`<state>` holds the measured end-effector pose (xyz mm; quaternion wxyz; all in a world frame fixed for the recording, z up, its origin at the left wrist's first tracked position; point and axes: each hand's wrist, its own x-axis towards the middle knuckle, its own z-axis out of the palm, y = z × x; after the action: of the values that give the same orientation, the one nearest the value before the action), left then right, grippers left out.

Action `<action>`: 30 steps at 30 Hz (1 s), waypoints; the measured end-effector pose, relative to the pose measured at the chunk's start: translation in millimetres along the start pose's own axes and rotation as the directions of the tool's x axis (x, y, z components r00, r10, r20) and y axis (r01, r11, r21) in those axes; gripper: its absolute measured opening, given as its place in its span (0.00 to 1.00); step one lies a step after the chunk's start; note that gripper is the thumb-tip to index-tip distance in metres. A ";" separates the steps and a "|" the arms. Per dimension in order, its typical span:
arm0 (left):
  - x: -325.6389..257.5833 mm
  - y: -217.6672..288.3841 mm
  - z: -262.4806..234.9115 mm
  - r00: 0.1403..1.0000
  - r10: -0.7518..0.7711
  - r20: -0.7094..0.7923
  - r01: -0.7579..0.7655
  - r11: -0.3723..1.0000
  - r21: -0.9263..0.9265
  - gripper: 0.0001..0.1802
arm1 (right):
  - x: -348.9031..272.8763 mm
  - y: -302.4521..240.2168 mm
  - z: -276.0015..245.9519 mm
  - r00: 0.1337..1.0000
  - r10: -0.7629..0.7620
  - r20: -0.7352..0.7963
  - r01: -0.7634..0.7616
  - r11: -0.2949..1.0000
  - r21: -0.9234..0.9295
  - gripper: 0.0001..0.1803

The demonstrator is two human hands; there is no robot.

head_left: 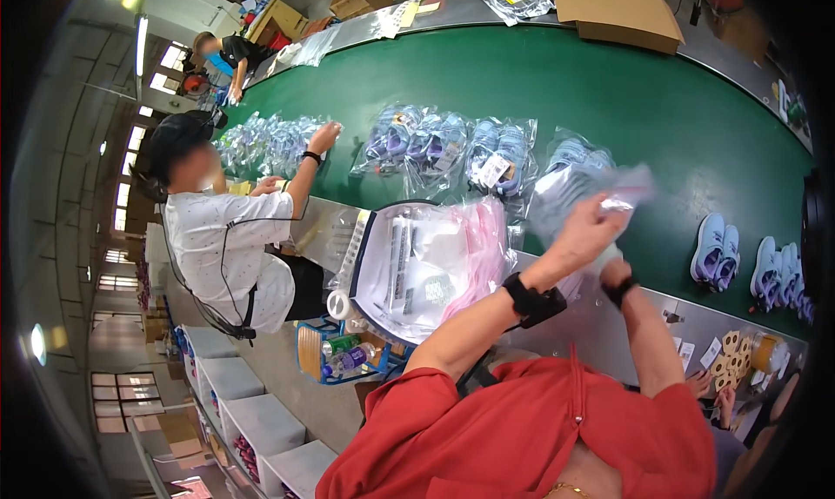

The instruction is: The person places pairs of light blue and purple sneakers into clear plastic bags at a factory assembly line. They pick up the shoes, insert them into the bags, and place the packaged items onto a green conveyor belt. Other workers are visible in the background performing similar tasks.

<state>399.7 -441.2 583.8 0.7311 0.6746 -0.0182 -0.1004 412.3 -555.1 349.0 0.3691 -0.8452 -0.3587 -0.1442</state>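
Note:
My left hand [584,231] is closed on a clear plastic bag [633,186] over the near edge of the green belt. The bag's loose top is smeared by motion. My right hand [611,261] is beside and just below the left one, close to the bag; its fingers are mostly hidden. Directly behind the bag is a pair of light blue shoes [576,154] in clear plastic. Whether the bag I hold wraps those shoes or stands in front of them, I cannot tell. To the right stands an unbagged pair of blue and lilac shoes [716,252].
Bagged shoes [500,155] line the green belt [435,64] leftward. More bare shoes [777,271] stand far right. A white bin [370,277] of clear and pink bags is left of my arms. A co-worker in white [230,247] works farther left. Round stickers [731,360] lie lower right.

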 end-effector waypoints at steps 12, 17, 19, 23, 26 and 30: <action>-30.6 0.5 33.9 0.973 -0.224 0.061 0.232 0.932 -0.278 0.16 | 14.1 -138.7 -199.2 0.652 0.720 0.238 -0.660 0.383 0.646 0.13; -24.3 15.4 -10.3 0.988 -0.112 -0.108 0.082 0.965 -0.248 0.09 | -34.7 -79.0 -228.2 0.653 0.743 -0.146 -0.738 0.668 0.097 0.13; -21.5 -17.0 -4.0 0.979 0.110 -0.172 -0.125 0.989 -0.076 0.10 | -17.7 -120.4 -228.3 0.809 0.534 -0.244 -0.585 0.700 -0.409 0.10; -31.8 0.5 26.5 0.978 0.150 -0.146 -0.162 0.984 -0.076 0.11 | 35.1 -192.7 -226.7 0.859 0.351 -0.372 -0.478 0.809 -0.341 0.14; -61.4 20.4 51.7 0.989 0.129 0.077 -0.136 0.985 0.103 0.08 | 4.6 -155.7 -194.5 0.863 0.420 0.281 -0.339 0.893 -0.296 0.11; -126.3 -0.4 79.6 0.868 0.050 0.494 -0.185 0.956 0.230 0.04 | -18.7 -107.3 -161.0 0.696 0.553 0.457 -0.473 0.833 -0.287 0.15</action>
<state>263.1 -497.8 604.3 0.6095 0.7188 -0.2546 -0.2169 326.2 -631.1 505.7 0.2192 -0.9425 -0.1828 0.1739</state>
